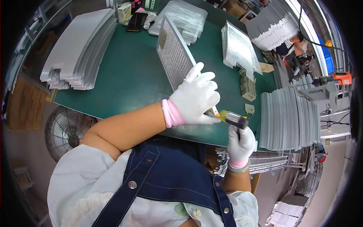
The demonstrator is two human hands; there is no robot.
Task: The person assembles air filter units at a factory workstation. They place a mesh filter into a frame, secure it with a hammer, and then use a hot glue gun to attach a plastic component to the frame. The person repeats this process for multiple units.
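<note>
My left hand [194,96], in a white glove with a pink cuff, grips a mesh panel [174,56] with a thin light frame. The panel stands tilted on its edge on the green table, running away from me. Part of its near end is hidden behind my fingers, and a small yellow-orange piece shows by the thumb. In my right hand [242,143], gloved too, is the handle of a small mallet [233,118]. Its yellow-green face points left, close to the panel's near corner and my left thumb. Contact between them is hard to tell.
Stacked panels [83,41] lie at the left, silvery mesh sheets [181,19] at the back. Further right are more mesh sheets [238,45], a row of small beige pieces [247,89] and a tall frame stack [289,117]. A floor fan [68,130] stands left of the table [128,83].
</note>
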